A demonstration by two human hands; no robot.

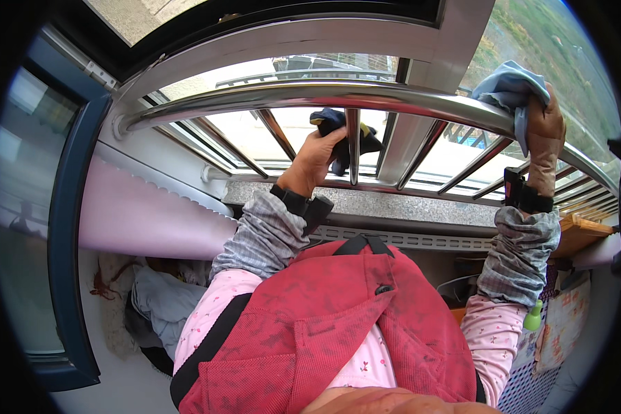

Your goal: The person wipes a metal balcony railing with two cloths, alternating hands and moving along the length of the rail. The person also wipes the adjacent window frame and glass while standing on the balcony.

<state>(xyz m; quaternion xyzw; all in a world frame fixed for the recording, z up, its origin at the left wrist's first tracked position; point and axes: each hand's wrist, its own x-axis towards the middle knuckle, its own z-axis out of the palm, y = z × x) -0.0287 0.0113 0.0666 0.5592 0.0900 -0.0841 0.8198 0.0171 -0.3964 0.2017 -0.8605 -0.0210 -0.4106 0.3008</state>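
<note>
A curved, shiny metal railing (276, 97) with upright bars runs across in front of the window. My left hand (315, 160) is closed on a dark navy cloth (330, 123) with a bit of yellow on it, pressed around one of the upright bars (352, 146) below the top rail. Farther right, my right hand (546, 131) grips a light blue cloth (509, 84), which is draped over the top rail and hangs down on the near side. Black bands circle both wrists.
A dark blue window sash (65, 207) stands swung inward at the left. Beneath the railing lies a speckled stone sill (407, 209), with a slotted white radiator (400, 239) below. A pink scalloped cover (145, 210) is at left; grey-blue fabric (165, 300) lies lower down.
</note>
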